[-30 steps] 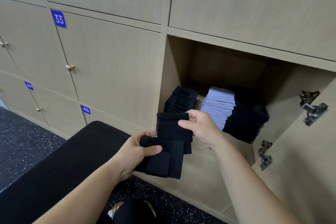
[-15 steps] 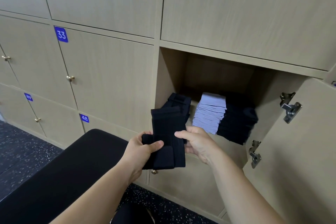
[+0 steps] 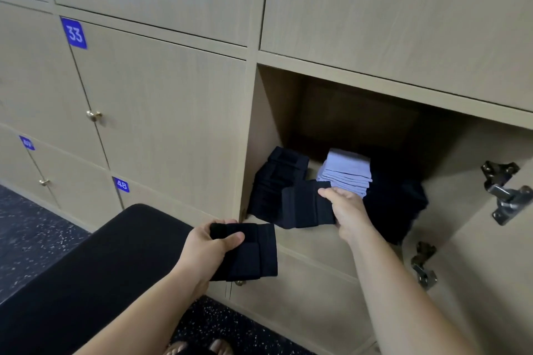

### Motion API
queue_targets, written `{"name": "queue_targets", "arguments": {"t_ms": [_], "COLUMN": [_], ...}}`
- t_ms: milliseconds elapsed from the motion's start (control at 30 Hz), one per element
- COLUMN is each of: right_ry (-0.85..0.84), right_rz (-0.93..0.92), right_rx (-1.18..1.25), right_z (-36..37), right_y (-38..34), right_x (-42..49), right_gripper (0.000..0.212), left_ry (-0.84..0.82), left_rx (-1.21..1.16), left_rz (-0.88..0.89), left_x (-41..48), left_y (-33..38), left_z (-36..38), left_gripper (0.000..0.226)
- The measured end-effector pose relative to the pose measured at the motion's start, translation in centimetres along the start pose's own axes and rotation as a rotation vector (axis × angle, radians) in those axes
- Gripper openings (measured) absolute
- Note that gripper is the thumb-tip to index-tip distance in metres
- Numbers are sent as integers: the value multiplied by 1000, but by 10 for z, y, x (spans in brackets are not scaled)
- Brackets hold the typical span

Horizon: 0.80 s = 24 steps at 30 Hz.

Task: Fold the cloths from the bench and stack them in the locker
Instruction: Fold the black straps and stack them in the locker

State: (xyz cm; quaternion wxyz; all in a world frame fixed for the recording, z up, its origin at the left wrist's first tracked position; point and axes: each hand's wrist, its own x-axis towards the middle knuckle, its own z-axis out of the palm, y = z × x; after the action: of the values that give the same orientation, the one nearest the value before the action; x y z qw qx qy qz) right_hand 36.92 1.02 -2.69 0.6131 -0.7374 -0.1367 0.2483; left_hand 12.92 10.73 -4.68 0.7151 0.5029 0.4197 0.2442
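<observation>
At the open locker [image 3: 268, 124]: three piles on its floor; dark stack [image 3: 277, 179] at left, pale blue stack [image 3: 346, 173] in the middle, dark pile [image 3: 398, 199] at right
Right hand [image 3: 347, 215]: clamped on one folded dark cloth [image 3: 305, 207]; held at the locker mouth, just in front of the dark stack
Left hand [image 3: 207, 251]: gripping a bundle of folded dark cloths [image 3: 251, 253]; below the opening, beside the end of the worktop [image 3: 101, 268]
Hands: apart; each holds its own load
Step in hand: stacking, by judgement; both loads look already folded
Next move: calls for lifting the right-hand cloth over the dark stack; laying it flat, edges squared, fold kept; then letting go; bundle to follow
</observation>
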Motion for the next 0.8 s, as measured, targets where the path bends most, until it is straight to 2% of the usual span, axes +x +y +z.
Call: {"name": "queue_targets", "arguments": {"t_ms": [233, 500, 600, 667, 800], "right_ry": [-59, -26, 6, 35, 45], "right_rz": [74, 125, 127, 119, 126], "right_rx": [244, 248, 211, 170, 188], "right_z": [33, 66, 70, 71, 69], "right_y": [-14, -11, -5, 0, 2], "right_x": [77, 128, 138, 142, 147], "right_gripper": [5, 10, 28, 33, 8], "left_ry": [6, -3, -8, -11, -24], "left_rx": [-19, -81, -89, -91, -96], "left_rz": [-2, -6, -8, -12, -18], "left_x": [42, 72, 79, 83, 86], "left_y": [-4, -6, -8, -11, -14], "left_z": [1, -4, -2, -1, 1], "left_gripper": [21, 20, 21, 21, 21]}}
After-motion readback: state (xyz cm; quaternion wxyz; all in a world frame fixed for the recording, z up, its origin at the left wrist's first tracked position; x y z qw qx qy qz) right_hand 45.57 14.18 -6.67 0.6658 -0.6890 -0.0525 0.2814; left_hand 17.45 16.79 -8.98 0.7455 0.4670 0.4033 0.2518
